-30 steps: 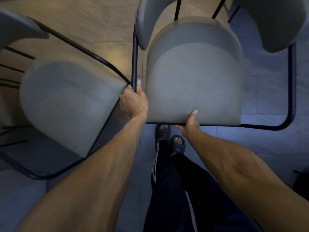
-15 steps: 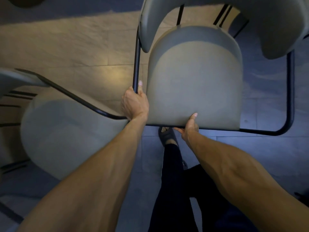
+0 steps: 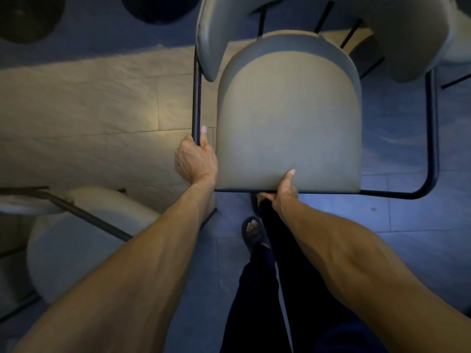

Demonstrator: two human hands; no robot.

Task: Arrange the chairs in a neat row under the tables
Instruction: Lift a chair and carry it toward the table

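While it is gripped at two places, the grey padded chair (image 3: 288,118) sits straight ahead over the tiled floor (image 3: 89,103), with a second chair (image 3: 76,245) apart at lower left. Left hand (image 3: 196,161) has its fingers curled round the black frame tube (image 3: 196,93); right hand (image 3: 285,192) pinches the seat's front edge. Likely mid-carry; next, square it under a desk.

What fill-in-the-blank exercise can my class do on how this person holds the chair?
1. The left hand grips the chair's black ____.
2. The right hand's ____ lies on top of the seat.
3. A second chair stands on the person's ____ side.
Missing words: frame; thumb; left.
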